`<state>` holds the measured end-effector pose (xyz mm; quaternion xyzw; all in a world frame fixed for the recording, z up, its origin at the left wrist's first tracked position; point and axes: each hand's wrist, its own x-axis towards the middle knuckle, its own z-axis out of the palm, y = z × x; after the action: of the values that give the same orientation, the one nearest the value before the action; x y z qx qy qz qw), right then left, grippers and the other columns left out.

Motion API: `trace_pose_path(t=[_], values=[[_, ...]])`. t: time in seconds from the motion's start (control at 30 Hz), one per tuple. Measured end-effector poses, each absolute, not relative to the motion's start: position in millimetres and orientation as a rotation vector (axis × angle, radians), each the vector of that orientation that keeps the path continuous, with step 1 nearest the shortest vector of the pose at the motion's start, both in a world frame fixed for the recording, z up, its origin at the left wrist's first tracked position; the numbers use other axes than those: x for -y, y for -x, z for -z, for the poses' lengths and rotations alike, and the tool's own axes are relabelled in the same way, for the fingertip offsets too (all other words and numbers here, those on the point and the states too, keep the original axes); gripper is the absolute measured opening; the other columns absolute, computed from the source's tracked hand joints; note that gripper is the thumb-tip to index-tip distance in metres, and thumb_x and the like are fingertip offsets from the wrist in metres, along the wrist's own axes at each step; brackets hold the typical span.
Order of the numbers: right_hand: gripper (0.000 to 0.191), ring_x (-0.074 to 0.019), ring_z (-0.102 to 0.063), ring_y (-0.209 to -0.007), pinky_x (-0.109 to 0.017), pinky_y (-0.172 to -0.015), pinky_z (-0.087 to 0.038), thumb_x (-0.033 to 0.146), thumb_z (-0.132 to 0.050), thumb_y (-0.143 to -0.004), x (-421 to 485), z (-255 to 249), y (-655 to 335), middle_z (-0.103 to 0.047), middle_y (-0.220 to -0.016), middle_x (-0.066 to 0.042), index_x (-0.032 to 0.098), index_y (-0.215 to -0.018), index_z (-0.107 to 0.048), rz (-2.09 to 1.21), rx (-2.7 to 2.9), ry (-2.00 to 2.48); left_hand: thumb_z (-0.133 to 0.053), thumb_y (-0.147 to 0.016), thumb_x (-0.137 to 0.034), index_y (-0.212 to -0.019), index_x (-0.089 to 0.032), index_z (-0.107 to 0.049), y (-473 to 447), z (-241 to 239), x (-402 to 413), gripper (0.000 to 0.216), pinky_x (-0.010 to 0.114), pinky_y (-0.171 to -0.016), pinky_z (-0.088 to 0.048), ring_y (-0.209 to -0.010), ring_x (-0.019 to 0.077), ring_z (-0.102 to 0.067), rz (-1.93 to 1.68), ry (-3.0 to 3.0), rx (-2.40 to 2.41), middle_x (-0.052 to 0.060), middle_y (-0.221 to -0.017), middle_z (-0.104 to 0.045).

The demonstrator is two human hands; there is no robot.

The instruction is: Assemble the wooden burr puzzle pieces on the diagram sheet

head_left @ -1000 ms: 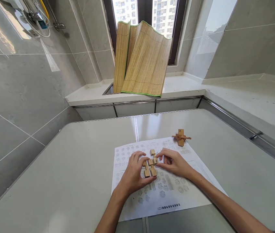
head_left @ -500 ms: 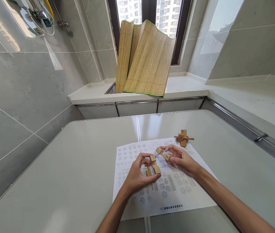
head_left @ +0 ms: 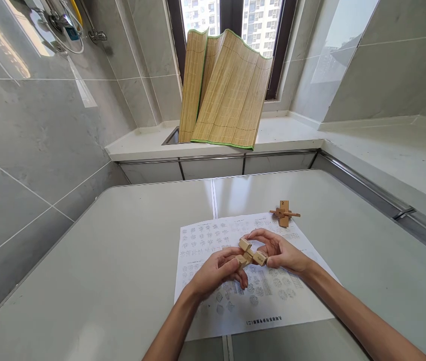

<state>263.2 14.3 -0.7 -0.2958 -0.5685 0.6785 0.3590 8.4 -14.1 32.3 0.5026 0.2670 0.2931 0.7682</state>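
Note:
Over a printed instruction sheet [head_left: 213, 316] I hold a few notched wooden puzzle pieces [head_left: 249, 253] between both hands, a little above the paper. My left hand [head_left: 216, 271] pinches the lower pieces with its fingers curled under them. From the right, my right hand [head_left: 282, 253] grips a short block and presses it against the others. The pieces meet in a small crossed cluster between my fingertips. How they interlock is hidden by my fingers.
A second, assembled wooden cross puzzle [head_left: 284, 214] lies past the sheet's far right corner. The grey table [head_left: 85, 281] has a seam down its middle. A rolled bamboo mat [head_left: 224, 90] leans at the window on the white ledge [head_left: 288, 133]. Tiled walls rise left and right.
Both hands have lifted the wooden pieces off the sheet. The right hand pulled one block away, then brought it back against the pieces in the left hand.

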Motion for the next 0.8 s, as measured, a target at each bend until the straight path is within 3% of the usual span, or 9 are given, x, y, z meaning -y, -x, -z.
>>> trace_pose_path(t=[0.17,0.33,0.53,0.8], values=[[0.078,-0.0111,-0.035,-0.054,-0.025,-0.051,-0.030,0.057,-0.094,-0.067,-14.6,2.8,-262.8,-0.053,-0.069,0.006,0.027,-0.131,-0.061,-1.783,1.524,0.717,-0.070,-0.093,-0.061,-0.111,-0.013,-0.072,-14.8,-35.6,17.3,0.052,0.035,-0.077,-0.053,-0.079,0.0193,-0.065,-0.636,-1.054,-0.554,0.012,-0.101,-0.067],[0.075,-0.0134,-0.034,-0.056,-0.027,-0.053,-0.028,0.056,-0.093,-0.070,-13.0,-1.4,-261.0,-0.043,-0.061,0.008,0.027,-0.131,-0.061,-1.762,1.541,0.721,-0.066,-0.096,-0.062,-0.117,-0.015,-0.065,-21.8,-29.4,18.4,0.052,0.041,-0.089,-0.054,-0.087,0.0224,-0.072,-0.691,-0.930,-0.552,0.015,-0.111,-0.070],[0.069,-0.0138,-0.036,-0.059,-0.027,-0.059,-0.034,0.042,-0.092,-0.077,-8.1,-11.2,-258.2,-0.042,-0.061,0.010,0.027,-0.136,-0.058,-1.702,1.569,0.766,-0.062,-0.101,-0.056,-0.125,-0.013,-0.060,-27.0,-30.9,22.0,0.049,0.048,-0.107,-0.050,-0.114,0.0301,-0.072,-0.778,-0.888,-0.544,0.018,-0.121,-0.072],[0.067,-0.0138,-0.042,-0.060,-0.028,-0.062,-0.037,0.032,-0.089,-0.078,-0.9,-21.5,-254.1,-0.039,-0.063,0.011,0.027,-0.137,-0.056,-1.464,1.731,0.931,-0.063,-0.102,-0.052,-0.128,-0.013,-0.060,-29.9,-31.4,24.2,0.047,0.051,-0.114,-0.047,-0.122,0.0316,-0.069,-0.837,-0.843,-0.527,0.019,-0.125,-0.071]])
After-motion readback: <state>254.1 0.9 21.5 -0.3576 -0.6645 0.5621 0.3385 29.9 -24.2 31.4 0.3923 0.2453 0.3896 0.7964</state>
